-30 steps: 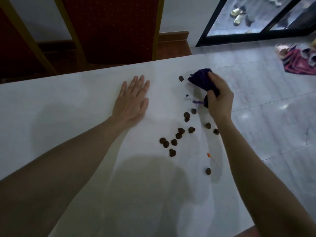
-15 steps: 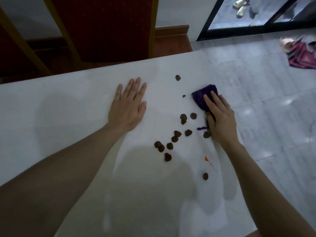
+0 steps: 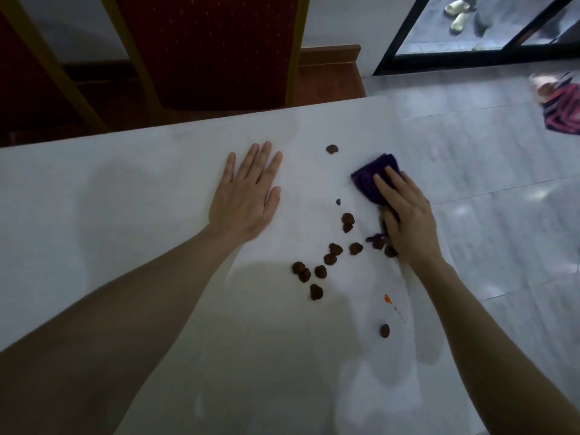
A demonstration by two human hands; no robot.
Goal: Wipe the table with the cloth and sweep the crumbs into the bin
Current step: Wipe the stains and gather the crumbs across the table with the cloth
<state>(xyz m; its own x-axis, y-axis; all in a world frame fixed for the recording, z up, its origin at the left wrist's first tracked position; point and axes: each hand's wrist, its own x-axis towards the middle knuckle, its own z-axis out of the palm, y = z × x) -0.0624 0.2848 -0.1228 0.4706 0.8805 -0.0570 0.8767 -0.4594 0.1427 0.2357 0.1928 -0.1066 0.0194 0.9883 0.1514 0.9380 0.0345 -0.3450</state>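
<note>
1. Table (image 3: pixel 94 215): one white top, running from the left edge to the right-hand rim, where grey floor tiles begin.
2. Chairs: one red chair back (image 3: pixel 213 48) with yellow framing stands beyond the far edge; part of a second red chair (image 3: pixel 18 73) shows at far left.
3. Hands: two, both bare-armed. The left hand (image 3: pixel 243 199) lies flat on the table, palm down, fingers straight and slightly spread, holding nothing. The right hand (image 3: pixel 408 221) presses down on the cloth near the table's right rim, fingers laid straight over it.
4. Cloth (image 3: pixel 373 180): one, purple and bunched, on the table under the right hand's fingertips; a loose purple thread trails out beside the thumb.
5. Crumbs (image 3: pixel 329 259): about twelve dark brown lumps in view. One lies alone at the far side, one alone nearer the person, and the rest are scattered between the two hands, a couple touching the right hand's heel.
6. Stain (image 3: pixel 387 298): one small orange spot with a trail of specks.
7. Fleck (image 3: pixel 338 201): one tiny purple bit left of the cloth.
</note>
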